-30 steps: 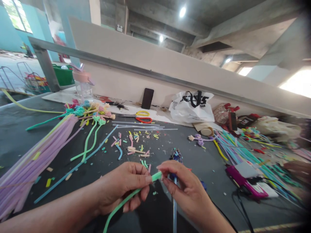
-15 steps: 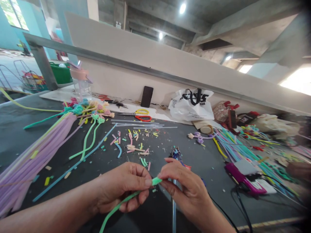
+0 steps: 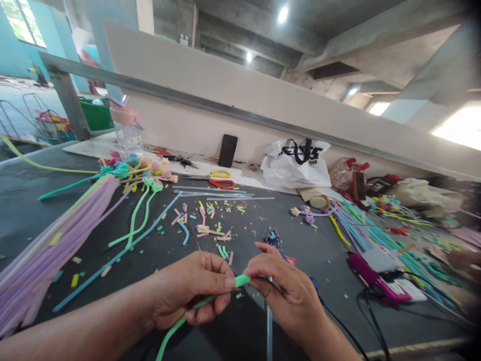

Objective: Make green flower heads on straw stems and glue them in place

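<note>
My left hand (image 3: 205, 286) pinches a light green pipe cleaner (image 3: 172, 331), whose tail hangs down toward the near edge of the view. Between the two hands shows a short, thicker green end (image 3: 242, 280). The thumb and fingertips of my right hand (image 3: 283, 291) close on the other side of that end. Partly hidden behind my right hand lies a dark blue tool (image 3: 272, 238), and a clear glue stick (image 3: 269, 326) shows below it. Small cut pieces of pipe cleaner (image 3: 222, 250) lie just beyond my fingers.
Purple pipe cleaners (image 3: 80, 220) lie bundled at left, near green flower-topped stems (image 3: 145, 215). Scissors (image 3: 221, 183), clear sticks (image 3: 225, 193), a phone (image 3: 227, 150) and a white bag (image 3: 296, 163) are at the back. A magenta power strip (image 3: 376, 281) with cables sits right; another person's blurred hand (image 3: 464, 263) shows beyond.
Both hands keep their hold on the green pipe cleaner almost unmoved. Its hanging tail has shifted slightly right, and the view has moved a little.
</note>
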### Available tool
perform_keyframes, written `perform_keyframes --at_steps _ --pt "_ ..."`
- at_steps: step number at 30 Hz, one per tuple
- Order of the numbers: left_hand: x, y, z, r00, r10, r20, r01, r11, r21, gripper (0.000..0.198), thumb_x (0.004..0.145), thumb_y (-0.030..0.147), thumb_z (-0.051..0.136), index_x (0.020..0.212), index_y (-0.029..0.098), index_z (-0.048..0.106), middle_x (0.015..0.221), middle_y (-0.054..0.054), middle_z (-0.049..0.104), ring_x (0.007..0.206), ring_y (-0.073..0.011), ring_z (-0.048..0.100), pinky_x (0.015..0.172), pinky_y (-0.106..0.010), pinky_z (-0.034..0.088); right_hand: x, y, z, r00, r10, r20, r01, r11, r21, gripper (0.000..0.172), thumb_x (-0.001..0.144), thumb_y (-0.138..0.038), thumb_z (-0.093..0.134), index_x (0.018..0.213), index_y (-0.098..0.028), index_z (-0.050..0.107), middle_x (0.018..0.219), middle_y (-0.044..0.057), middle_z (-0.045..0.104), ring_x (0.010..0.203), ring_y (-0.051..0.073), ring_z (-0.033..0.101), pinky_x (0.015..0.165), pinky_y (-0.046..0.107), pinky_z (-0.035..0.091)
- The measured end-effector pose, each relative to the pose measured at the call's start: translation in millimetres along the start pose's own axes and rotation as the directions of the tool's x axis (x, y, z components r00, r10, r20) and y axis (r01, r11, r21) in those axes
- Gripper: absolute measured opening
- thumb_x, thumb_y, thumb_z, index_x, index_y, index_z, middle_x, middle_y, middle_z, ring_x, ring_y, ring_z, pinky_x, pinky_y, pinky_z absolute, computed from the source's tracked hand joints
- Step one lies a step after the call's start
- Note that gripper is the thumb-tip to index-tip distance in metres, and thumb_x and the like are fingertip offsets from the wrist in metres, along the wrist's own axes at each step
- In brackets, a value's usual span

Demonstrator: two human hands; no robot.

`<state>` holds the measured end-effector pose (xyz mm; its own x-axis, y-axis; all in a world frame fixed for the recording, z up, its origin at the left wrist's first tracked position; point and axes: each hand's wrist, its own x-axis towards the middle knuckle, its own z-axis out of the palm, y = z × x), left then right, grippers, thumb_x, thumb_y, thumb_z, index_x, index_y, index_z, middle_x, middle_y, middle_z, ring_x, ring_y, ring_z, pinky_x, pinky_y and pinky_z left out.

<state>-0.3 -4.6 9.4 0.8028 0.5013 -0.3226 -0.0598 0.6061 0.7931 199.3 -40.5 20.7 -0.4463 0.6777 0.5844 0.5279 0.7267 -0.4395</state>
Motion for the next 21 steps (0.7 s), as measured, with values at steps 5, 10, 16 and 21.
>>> perform_keyframes --at_steps 5,10,16,21 --pt "-1 2 0.1 0.998 0.056 -0.027 -0.056 0.998 -0.021 0.019 0.077 0.031 0.062 0.073 0.017 0.051 0.054 0.003 0.055 0.032 -0.0036 0.044 0.025 -0.009 0.030 -1 -1 -7 0.935 0.352 0.049 -0.355 0.915 0.191 0.028 0.086 -0.022 0.055 0.114 -0.026 0.052 0.084 0.000 0.063 0.075 0.013 0.061 0.073 0.027 0.049" --pt "0 -2 2.9 0.997 0.075 -0.032 -0.075 0.997 -0.026 0.017 0.078 0.031 0.061 0.076 0.016 0.052 0.054 0.003 0.057 0.034 -0.0054 0.049 0.028 -0.011 0.039 -1 -7 -4 0.827 0.522 0.208 -0.562 0.770 0.301 0.024 0.089 -0.040 0.049 0.088 -0.018 0.060 0.072 0.002 0.061 0.066 0.013 0.058 0.060 0.024 0.046" --pt "5 -7 4.6 0.991 0.108 -0.083 -0.107 0.994 0.024 0.016 0.077 0.028 0.061 0.078 0.016 0.051 0.053 0.003 0.058 0.035 -0.0070 0.051 0.029 -0.014 0.043 0 -10 0 0.777 0.571 0.265 -0.629 0.705 0.327 0.021 0.085 -0.037 0.054 0.081 -0.016 0.059 0.069 0.001 0.060 0.065 0.013 0.056 0.061 0.024 0.044" --pt "7 -9 5.9 0.987 0.125 -0.105 -0.119 0.991 0.063 0.017 0.074 0.027 0.063 0.077 0.016 0.051 0.051 0.003 0.058 0.034 -0.0079 0.052 0.029 -0.015 0.042 2 -11 2 0.772 0.594 0.225 -0.636 0.725 0.266 0.012 0.081 -0.027 0.056 0.077 -0.016 0.058 0.065 -0.001 0.058 0.061 0.012 0.055 0.059 0.023 0.043"
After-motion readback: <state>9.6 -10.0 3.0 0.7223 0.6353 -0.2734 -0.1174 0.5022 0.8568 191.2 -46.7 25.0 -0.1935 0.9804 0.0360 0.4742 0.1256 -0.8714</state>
